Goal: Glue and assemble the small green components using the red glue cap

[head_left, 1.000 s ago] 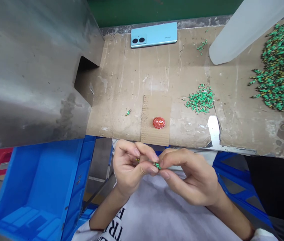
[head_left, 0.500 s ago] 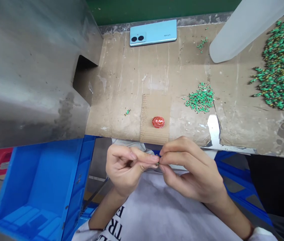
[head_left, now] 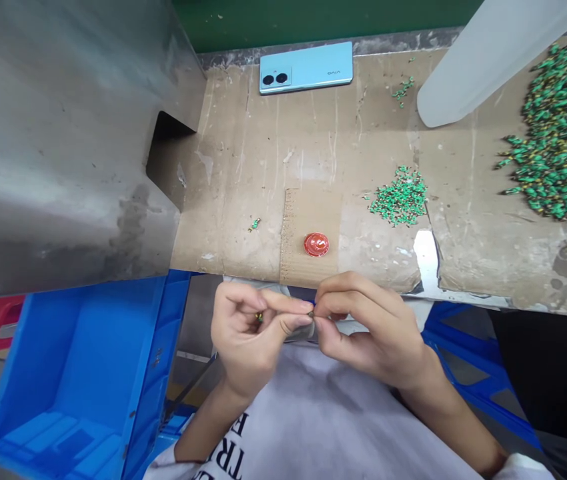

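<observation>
My left hand (head_left: 251, 337) and my right hand (head_left: 368, 330) meet fingertip to fingertip just below the front edge of the cardboard-covered bench (head_left: 263, 200). Both are closed in a pinch on one tiny green part (head_left: 312, 316), almost hidden between the fingertips. Another small green and yellow piece (head_left: 259, 317) shows inside my curled left fingers. A small pile of green parts (head_left: 399, 197) lies on the cardboard to the upper right of my hands. A much larger heap (head_left: 561, 147) covers the far right.
A red round cap (head_left: 316, 244) sits on a cardboard strip near the front edge. A light blue phone (head_left: 306, 67) lies at the back. A grey metal housing (head_left: 58, 133) fills the left, a blue crate (head_left: 73, 373) is below it, and a white tube (head_left: 483, 60) slants at top right.
The green part that showed between my fingertips a second ago is now nearly covered by them. Both hands have shifted slightly left and up, staying pinched together.
</observation>
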`<act>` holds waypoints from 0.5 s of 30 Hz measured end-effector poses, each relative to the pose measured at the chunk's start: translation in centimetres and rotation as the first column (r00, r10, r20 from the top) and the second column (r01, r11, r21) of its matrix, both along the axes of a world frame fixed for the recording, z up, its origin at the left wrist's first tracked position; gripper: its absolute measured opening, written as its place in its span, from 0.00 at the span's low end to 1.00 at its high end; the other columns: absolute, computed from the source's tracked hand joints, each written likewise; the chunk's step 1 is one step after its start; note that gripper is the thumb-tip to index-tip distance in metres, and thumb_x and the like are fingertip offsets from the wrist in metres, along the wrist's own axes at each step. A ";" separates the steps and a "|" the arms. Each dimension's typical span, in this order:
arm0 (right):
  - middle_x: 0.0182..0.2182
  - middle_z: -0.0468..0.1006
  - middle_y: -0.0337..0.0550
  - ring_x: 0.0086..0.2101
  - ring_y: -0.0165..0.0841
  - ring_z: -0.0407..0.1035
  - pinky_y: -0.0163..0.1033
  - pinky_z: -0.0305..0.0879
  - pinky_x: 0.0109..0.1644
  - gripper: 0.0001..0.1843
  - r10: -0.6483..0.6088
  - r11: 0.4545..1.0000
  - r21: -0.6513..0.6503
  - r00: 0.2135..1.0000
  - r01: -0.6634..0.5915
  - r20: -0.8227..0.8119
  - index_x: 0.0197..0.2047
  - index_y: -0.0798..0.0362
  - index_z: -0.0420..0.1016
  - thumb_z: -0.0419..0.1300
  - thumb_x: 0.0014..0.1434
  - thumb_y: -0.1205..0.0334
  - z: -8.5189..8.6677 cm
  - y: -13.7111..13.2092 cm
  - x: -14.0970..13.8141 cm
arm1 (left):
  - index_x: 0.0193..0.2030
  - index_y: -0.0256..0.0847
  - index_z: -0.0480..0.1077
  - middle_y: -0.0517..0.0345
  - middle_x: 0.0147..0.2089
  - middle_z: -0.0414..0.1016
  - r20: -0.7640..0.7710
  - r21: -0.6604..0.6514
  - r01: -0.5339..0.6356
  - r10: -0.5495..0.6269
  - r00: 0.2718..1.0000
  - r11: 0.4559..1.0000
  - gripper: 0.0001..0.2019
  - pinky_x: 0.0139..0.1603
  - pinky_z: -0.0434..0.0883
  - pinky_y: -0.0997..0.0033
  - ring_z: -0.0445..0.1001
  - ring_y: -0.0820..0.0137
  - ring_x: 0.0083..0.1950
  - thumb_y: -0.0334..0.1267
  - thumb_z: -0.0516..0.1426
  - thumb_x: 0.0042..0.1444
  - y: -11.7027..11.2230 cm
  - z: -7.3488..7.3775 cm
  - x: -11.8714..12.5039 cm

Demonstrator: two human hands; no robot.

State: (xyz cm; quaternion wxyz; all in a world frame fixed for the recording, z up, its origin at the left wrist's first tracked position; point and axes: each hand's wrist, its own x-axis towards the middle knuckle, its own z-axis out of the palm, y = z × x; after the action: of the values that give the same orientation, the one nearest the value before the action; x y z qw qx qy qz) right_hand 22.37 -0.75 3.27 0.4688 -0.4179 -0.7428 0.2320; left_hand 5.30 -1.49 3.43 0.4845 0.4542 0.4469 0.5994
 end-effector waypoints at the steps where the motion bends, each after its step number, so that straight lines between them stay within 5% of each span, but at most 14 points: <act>1: 0.34 0.83 0.39 0.28 0.29 0.77 0.33 0.75 0.30 0.12 0.001 1.000 -0.021 1.000 -0.002 -0.014 0.40 0.48 0.75 0.61 0.63 0.77 0.0 0.1 0.0 | 0.41 0.45 0.67 0.66 0.36 0.91 0.022 -0.031 0.020 -0.019 1.000 0.999 0.22 0.33 0.84 0.80 0.89 0.72 0.31 0.25 0.76 0.57 0.1 0.0 -0.1; 9: 0.33 0.81 0.39 0.26 0.27 0.73 0.30 0.72 0.27 0.12 0.030 0.993 -0.109 0.993 -0.042 -0.114 0.38 0.49 0.74 0.62 0.60 0.78 -0.2 0.4 0.1 | 0.37 0.45 0.63 0.62 0.34 0.90 0.091 -0.277 0.133 -0.112 0.990 0.952 0.24 0.34 0.81 0.77 0.86 0.71 0.30 0.28 0.76 0.56 1.0 -0.2 -1.8; 12: 0.36 0.84 0.42 0.30 0.31 0.78 0.31 0.76 0.27 0.12 0.031 0.978 -0.194 0.968 -0.081 -0.249 0.39 0.49 0.77 0.64 0.61 0.77 -0.6 0.3 0.3 | 0.37 0.44 0.65 0.61 0.35 0.90 -0.110 -0.251 -0.013 -0.015 0.994 0.968 0.23 0.31 0.76 0.76 0.81 0.72 0.27 0.29 0.77 0.53 1.9 -0.7 -2.5; 15: 0.41 0.86 0.45 0.30 0.30 0.82 0.32 0.80 0.28 0.08 -0.001 0.918 -0.347 0.873 -0.193 -0.487 0.39 0.50 0.77 0.66 0.66 0.74 -1.1 0.0 0.2 | 0.35 0.43 0.69 0.61 0.39 0.90 -0.429 -0.172 -0.147 0.060 0.902 0.974 0.17 0.28 0.68 0.76 0.65 0.79 0.22 0.29 0.74 0.56 3.0 -1.7 -2.9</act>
State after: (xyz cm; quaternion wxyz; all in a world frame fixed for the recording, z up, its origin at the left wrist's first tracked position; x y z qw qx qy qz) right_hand 22.61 -0.72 2.20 0.5337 -0.3933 -0.5639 0.4924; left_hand 2.39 1.48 1.77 0.3874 0.4971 0.6223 0.4643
